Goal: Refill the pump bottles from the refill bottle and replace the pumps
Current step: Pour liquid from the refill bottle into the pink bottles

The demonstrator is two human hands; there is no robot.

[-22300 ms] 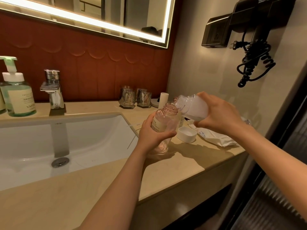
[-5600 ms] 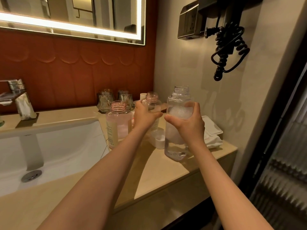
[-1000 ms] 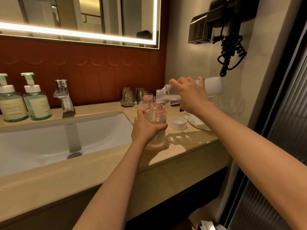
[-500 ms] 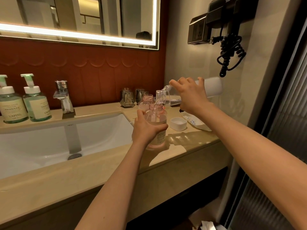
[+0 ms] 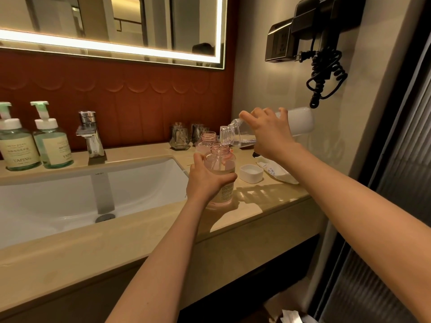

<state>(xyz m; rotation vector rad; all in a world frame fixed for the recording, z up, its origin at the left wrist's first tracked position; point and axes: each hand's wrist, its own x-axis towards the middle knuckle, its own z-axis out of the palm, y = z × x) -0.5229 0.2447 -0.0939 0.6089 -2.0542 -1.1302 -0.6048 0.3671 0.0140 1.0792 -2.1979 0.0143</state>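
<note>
My left hand [image 5: 205, 180] grips a clear pinkish bottle [image 5: 221, 164] with no pump, standing on the beige counter [image 5: 256, 201] right of the sink. My right hand [image 5: 268, 134] holds the clear refill bottle [image 5: 298, 121] tipped almost flat, its open mouth just over the pinkish bottle's neck, and a thin stream runs in. A second open pinkish bottle [image 5: 208, 138] stands right behind the first. Two green pump bottles [image 5: 19, 145] [image 5: 54, 145] with their pumps on stand at the far left. No loose pumps are visible.
A white sink [image 5: 70, 194] with a chrome tap [image 5: 89, 134] fills the left. Two glass tumblers [image 5: 179, 138], a small white cap [image 5: 251, 173] and a wet-wipe packet [image 5: 277, 171] sit near the bottles. A hair dryer with coiled cord [image 5: 324, 73] hangs on the right wall.
Between 22 and 5.6 seconds ago the refill bottle went from pouring to standing upright. Over the last second both hands hold still while I pour into the front bottle.
</note>
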